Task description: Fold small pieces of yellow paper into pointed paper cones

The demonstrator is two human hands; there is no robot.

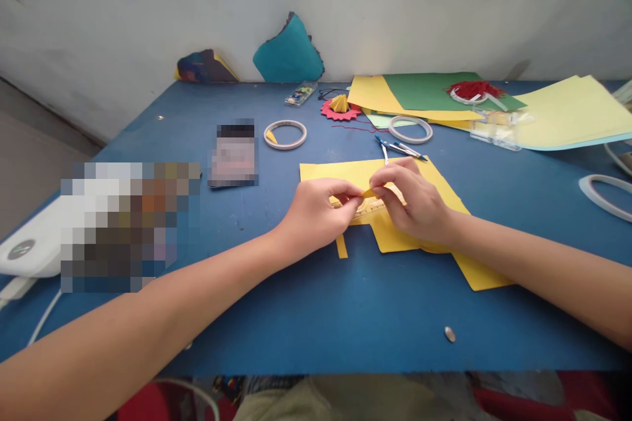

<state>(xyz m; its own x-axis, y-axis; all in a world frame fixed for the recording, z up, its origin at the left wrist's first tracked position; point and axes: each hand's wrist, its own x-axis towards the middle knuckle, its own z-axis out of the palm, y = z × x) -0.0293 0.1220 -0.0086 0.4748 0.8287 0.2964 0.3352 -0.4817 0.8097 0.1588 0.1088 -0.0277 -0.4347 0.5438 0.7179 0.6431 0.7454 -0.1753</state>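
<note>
Both hands meet over a yellow paper sheet (pixel 405 237) on the blue table. Between the fingertips of my left hand (pixel 326 210) and my right hand (pixel 415 197) is a small yellow paper piece (pixel 368 193), pinched from both sides. Under the fingers lies a clear ruler (pixel 370 209), partly hidden by the hands. A narrow yellow paper strip (pixel 342 247) rests on the table just below my left hand. Beyond my right hand sits a drawing compass (pixel 402 148), close to the sheet's far edge.
Tape rolls (pixel 285 147) (pixel 410 138) lie farther back, near a pink and yellow paper flower (pixel 340 107). Green card (pixel 424 89) and pale yellow sheets (pixel 577 112) are stacked at the back right. A blurred-out phone-like object (pixel 234 154) and a white device (pixel 34 237) are left.
</note>
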